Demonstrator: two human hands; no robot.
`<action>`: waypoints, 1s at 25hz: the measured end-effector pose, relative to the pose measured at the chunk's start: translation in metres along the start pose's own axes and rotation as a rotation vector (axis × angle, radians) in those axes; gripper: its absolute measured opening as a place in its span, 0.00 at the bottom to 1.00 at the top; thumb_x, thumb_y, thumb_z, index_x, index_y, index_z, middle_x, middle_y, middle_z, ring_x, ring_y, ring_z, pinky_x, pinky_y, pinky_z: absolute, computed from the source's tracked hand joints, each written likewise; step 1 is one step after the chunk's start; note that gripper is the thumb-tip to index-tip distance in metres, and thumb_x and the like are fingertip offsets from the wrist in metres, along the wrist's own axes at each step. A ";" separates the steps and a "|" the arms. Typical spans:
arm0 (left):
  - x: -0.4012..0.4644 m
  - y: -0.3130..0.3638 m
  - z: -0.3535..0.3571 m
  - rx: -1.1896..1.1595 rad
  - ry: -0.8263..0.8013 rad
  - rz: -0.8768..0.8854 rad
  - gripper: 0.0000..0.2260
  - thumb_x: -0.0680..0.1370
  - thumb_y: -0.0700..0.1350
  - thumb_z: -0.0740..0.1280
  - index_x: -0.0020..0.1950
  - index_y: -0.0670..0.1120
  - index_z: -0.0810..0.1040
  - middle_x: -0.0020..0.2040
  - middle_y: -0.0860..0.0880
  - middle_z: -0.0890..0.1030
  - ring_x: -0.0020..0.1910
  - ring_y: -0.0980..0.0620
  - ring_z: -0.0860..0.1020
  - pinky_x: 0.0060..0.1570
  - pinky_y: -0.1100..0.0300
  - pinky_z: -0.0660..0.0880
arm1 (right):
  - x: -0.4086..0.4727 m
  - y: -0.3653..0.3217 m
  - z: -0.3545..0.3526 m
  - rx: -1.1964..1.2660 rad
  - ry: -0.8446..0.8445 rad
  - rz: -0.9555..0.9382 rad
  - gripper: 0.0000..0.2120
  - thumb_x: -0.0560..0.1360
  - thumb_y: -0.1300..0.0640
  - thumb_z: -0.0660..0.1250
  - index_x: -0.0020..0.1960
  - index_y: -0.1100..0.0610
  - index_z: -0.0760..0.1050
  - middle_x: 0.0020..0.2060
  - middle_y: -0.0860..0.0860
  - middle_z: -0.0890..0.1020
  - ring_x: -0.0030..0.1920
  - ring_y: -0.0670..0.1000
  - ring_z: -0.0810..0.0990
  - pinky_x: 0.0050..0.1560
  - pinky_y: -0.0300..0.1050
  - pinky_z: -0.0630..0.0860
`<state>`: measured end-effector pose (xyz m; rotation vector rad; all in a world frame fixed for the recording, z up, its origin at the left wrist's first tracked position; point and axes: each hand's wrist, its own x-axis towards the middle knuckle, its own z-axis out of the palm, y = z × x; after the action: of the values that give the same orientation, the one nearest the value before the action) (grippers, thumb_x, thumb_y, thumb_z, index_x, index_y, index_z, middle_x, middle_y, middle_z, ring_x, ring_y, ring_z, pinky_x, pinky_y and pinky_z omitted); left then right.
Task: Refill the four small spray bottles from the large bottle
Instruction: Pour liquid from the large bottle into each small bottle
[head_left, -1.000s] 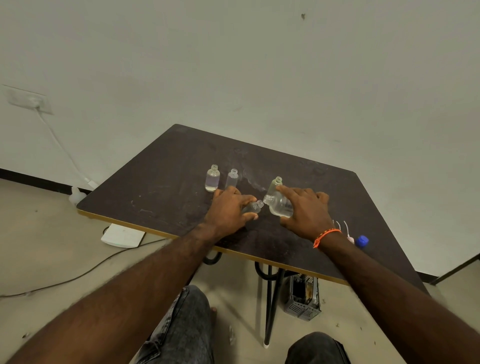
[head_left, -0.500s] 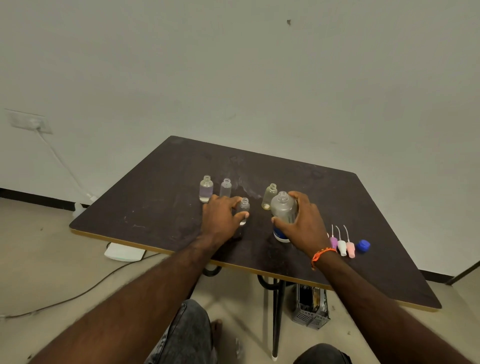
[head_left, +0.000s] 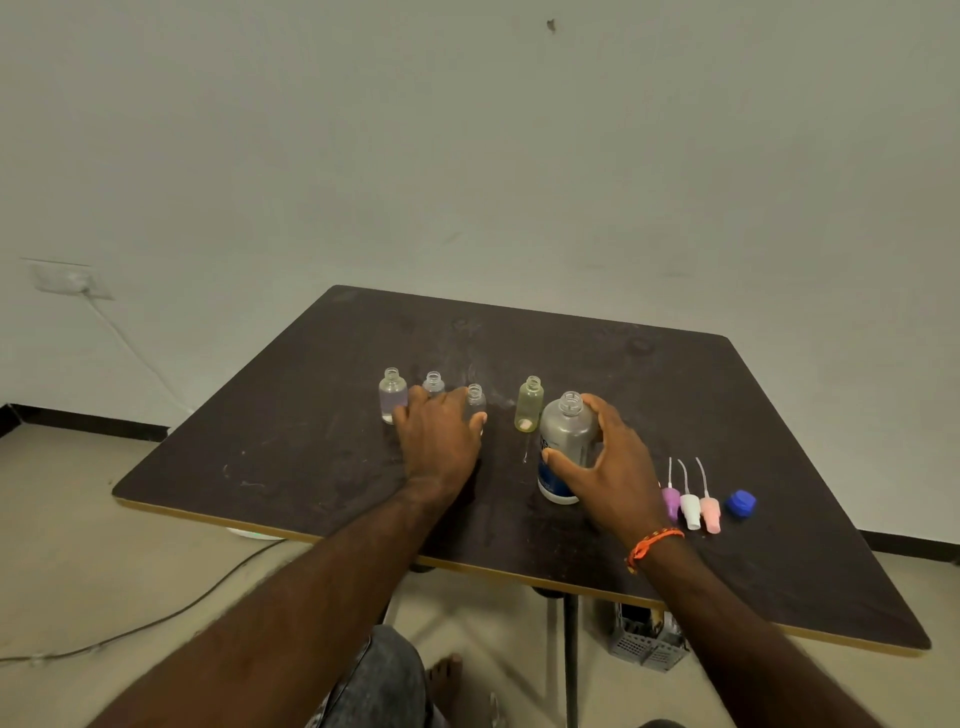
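In the head view, the right hand (head_left: 613, 467) is curled around the large bottle (head_left: 565, 447): the thumb is laid on the near side of it and the fingers are wrapped behind its shoulder. The large bottle stands upright on the worktop (head_left: 727, 415), uncapped, with a grey translucent body and a blue label low on it. An orange band (head_left: 652, 545) is worn on the right wrist.

The left hand (head_left: 439, 441) is laid palm down, with the fingers only slightly bent. Its thumb tip is seen against the third bottle (head_left: 475, 397), and the second bottle (head_left: 434, 383) is partly hidden behind the fingers. Whether the third bottle is really gripped cannot be told, because the fingers cover its lower part.

Four small bottles are set in a row behind the hands, all upright and open. The first bottle (head_left: 392, 395), at the far left, is clear and holds some liquid. The fourth bottle (head_left: 529, 404), yellowish, stands just beside the large bottle, on its left.

To the right of the right hand, three spray tops are laid side by side: purple (head_left: 671, 501), white (head_left: 690, 510) and pink (head_left: 709, 513), with thin tubes pointing away. A blue cap (head_left: 741, 503) is placed near them, further right.
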<state>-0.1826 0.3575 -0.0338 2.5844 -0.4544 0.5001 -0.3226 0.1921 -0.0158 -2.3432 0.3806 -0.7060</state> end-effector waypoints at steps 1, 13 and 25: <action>0.001 0.000 0.001 0.029 0.017 0.007 0.19 0.79 0.60 0.70 0.67 0.54 0.80 0.63 0.51 0.79 0.66 0.48 0.70 0.63 0.49 0.65 | 0.001 0.001 0.001 -0.002 -0.005 -0.004 0.37 0.69 0.44 0.76 0.73 0.48 0.66 0.66 0.46 0.75 0.62 0.49 0.73 0.63 0.46 0.73; 0.012 -0.008 0.008 0.078 -0.023 0.006 0.20 0.80 0.60 0.70 0.69 0.55 0.80 0.85 0.47 0.53 0.82 0.42 0.50 0.74 0.38 0.56 | 0.003 0.001 0.001 0.023 -0.024 0.021 0.37 0.69 0.43 0.75 0.74 0.48 0.65 0.67 0.46 0.75 0.64 0.50 0.73 0.65 0.52 0.73; 0.011 0.028 -0.004 0.049 -0.041 0.370 0.31 0.78 0.65 0.67 0.77 0.50 0.71 0.85 0.44 0.55 0.84 0.42 0.49 0.76 0.39 0.55 | -0.002 -0.004 -0.020 0.026 0.001 0.108 0.36 0.69 0.47 0.77 0.73 0.50 0.67 0.66 0.48 0.77 0.63 0.51 0.76 0.64 0.52 0.76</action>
<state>-0.1855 0.3331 -0.0156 2.5676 -0.9552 0.5867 -0.3355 0.1858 -0.0004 -2.2793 0.4912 -0.6570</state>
